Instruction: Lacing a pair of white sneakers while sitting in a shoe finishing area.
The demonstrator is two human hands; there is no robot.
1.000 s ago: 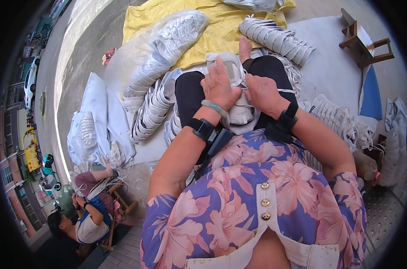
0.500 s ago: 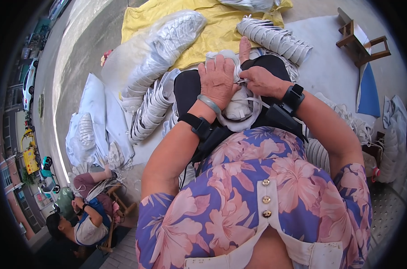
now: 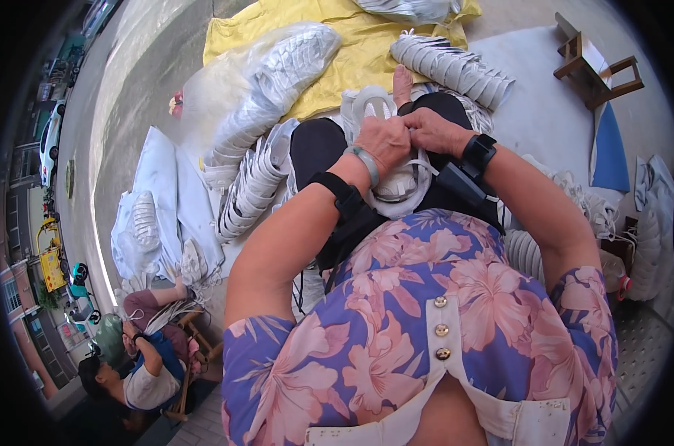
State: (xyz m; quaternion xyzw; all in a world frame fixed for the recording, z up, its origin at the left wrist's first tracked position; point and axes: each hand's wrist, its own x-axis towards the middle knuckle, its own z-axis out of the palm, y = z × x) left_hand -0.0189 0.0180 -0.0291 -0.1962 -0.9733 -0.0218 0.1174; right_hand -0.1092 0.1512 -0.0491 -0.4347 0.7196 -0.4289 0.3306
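A white shoe upper (image 3: 396, 187) lies across my lap between my black-trousered knees, its rounded end toward my belly. Over its far part, my left hand (image 3: 384, 141) is closed, fingers curled in and knuckles up. My right hand (image 3: 435, 132) meets it fingertip to fingertip, pinching what looks like a white shoelace (image 3: 425, 165) that trails down beside the upper. What the left fingertips grip is hidden. Just beyond my hands, another white rounded shoe part (image 3: 374, 102) with an oval opening shows. I cannot tell whether the two parts are joined.
Nested stacks of white uppers lie left (image 3: 251, 186) and far right (image 3: 452, 67), with a plastic-wrapped stack (image 3: 285, 74) on a yellow sheet (image 3: 363, 52). A wooden stool (image 3: 593, 70) stands far right. Another person (image 3: 147, 357) sits at lower left, near bagged uppers (image 3: 145, 219).
My left hand has gone from lying flat on the upper to a closed grip, meeting my right fingertips. The far shoe part with its oval opening is now uncovered.
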